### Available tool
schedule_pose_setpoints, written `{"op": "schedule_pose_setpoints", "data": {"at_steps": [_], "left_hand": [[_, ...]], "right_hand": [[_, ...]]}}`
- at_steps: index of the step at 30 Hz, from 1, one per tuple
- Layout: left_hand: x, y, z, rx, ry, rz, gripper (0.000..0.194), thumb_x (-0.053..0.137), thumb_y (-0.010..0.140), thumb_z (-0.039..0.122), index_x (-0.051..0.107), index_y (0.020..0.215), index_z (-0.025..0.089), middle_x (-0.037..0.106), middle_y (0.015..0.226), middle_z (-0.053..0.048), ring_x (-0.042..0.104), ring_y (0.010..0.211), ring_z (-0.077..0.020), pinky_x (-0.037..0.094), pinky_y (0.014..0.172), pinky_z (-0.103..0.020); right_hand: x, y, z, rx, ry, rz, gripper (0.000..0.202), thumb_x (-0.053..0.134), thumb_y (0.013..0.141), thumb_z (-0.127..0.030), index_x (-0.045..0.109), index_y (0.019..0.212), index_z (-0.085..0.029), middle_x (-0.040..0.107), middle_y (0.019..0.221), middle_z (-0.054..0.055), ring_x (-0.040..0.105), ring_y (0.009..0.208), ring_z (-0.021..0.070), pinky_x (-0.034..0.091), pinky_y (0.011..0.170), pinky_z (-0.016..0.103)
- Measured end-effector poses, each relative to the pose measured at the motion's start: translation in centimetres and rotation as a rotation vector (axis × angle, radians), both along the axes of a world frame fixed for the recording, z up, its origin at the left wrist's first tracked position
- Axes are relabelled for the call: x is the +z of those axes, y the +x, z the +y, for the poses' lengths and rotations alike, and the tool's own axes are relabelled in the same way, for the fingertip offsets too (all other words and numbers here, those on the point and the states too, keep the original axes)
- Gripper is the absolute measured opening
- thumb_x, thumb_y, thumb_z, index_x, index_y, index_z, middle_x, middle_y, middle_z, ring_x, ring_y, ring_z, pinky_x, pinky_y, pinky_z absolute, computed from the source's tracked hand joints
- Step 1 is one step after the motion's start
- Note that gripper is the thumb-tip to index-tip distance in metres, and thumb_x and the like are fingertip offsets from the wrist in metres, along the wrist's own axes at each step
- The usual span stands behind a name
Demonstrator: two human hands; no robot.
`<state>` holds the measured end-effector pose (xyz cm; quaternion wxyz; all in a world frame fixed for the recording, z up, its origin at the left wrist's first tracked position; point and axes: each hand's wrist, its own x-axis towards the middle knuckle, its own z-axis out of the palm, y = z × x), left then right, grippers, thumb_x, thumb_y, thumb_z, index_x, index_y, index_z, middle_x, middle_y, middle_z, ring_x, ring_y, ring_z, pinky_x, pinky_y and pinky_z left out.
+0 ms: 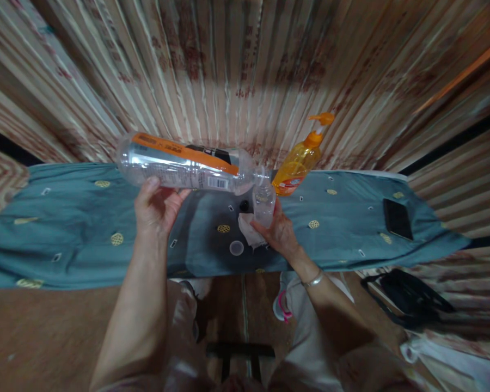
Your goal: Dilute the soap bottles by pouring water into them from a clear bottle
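Note:
My left hand [159, 204] grips a large clear plastic bottle [188, 163] with an orange and silver label, tipped almost level with its neck to the right. My right hand [278, 228] is closed around a small clear plastic bottle [264, 204], held nearly upright. The big bottle's mouth meets the top of the small one; whether liquid passes between them I cannot make out. Below the small bottle lies a whitish cloth [249, 231]. A round clear lid [236, 248] and a small black cap [244, 205] rest on the table nearby.
An orange pump bottle [298, 166] stands just behind and right of my right hand. On the teal tablecloth [81, 218], a black phone-like slab [397, 219] lies at the right. A pleated patterned curtain [228, 65] hangs behind the table. A black bag [408, 296] sits low at the right.

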<state>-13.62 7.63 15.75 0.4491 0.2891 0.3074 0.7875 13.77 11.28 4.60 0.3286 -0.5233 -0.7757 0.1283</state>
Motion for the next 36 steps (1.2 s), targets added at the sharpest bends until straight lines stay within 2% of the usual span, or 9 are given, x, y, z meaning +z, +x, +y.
{"op": "schedule_pose_setpoints", "data": {"at_steps": [8, 13, 22, 25, 29, 36], "left_hand": [[0.18, 0.24, 0.04, 0.007, 0.010, -0.003, 0.025, 0.077, 0.063, 0.031, 0.067, 0.086, 0.028, 0.076, 0.093, 0.000, 0.063, 0.123, -0.0310, 0.053, 0.104, -0.049], [0.19, 0.27, -0.02, -0.007, 0.015, -0.005, 0.023, 0.078, 0.062, 0.031, 0.066, 0.082, 0.030, 0.076, 0.089, 0.001, 0.063, 0.125, -0.0304, 0.053, 0.104, -0.047], [0.22, 0.30, -0.01, 0.009, 0.012, 0.020, 0.027, 0.080, 0.061, 0.034, 0.067, 0.084, 0.029, 0.077, 0.089, 0.001, 0.068, 0.110, -0.0276, 0.054, 0.101, -0.045], [0.19, 0.27, 0.02, 0.000, 0.017, 0.015, 0.024, 0.079, 0.063, 0.032, 0.066, 0.083, 0.028, 0.076, 0.087, 0.001, 0.068, 0.107, -0.0267, 0.054, 0.102, -0.045], [0.24, 0.34, -0.01, 0.005, 0.001, 0.026, 0.025, 0.077, 0.063, 0.033, 0.066, 0.086, 0.029, 0.077, 0.091, 0.001, 0.068, 0.111, -0.0272, 0.053, 0.102, -0.046], [0.32, 0.42, 0.00, 0.014, 0.002, -0.001, 0.029, 0.076, 0.063, 0.030, 0.067, 0.090, 0.029, 0.076, 0.096, 0.000, 0.064, 0.121, -0.0292, 0.053, 0.104, -0.048]], "right_hand": [[0.10, -0.03, 0.03, -0.009, -0.006, -0.019, 0.104, 0.067, 0.083, -0.062, 0.020, 0.160, -0.010, 0.064, 0.137, 0.026, 0.068, 0.122, 0.0364, 0.059, 0.100, 0.056], [0.04, 0.01, 0.05, -0.005, 0.001, -0.023, 0.103, 0.068, 0.083, -0.061, 0.022, 0.158, -0.008, 0.064, 0.137, 0.027, 0.067, 0.123, 0.0367, 0.059, 0.099, 0.056], [0.40, -0.01, -0.07, -0.006, -0.009, -0.006, 0.099, 0.067, 0.083, -0.062, 0.024, 0.159, -0.015, 0.065, 0.137, 0.024, 0.068, 0.122, 0.0368, 0.059, 0.098, 0.058], [0.50, 0.01, -0.04, -0.001, -0.012, -0.013, 0.100, 0.065, 0.083, -0.064, 0.025, 0.157, -0.010, 0.065, 0.135, 0.026, 0.068, 0.121, 0.0372, 0.060, 0.097, 0.057], [0.41, 0.05, -0.03, -0.003, -0.015, -0.012, 0.104, 0.066, 0.082, -0.066, 0.026, 0.156, -0.004, 0.066, 0.133, 0.028, 0.068, 0.121, 0.0373, 0.060, 0.098, 0.056], [0.17, 0.04, 0.02, -0.011, -0.008, -0.011, 0.104, 0.063, 0.083, -0.068, 0.024, 0.158, -0.009, 0.066, 0.133, 0.026, 0.070, 0.118, 0.0372, 0.060, 0.096, 0.057]]}}
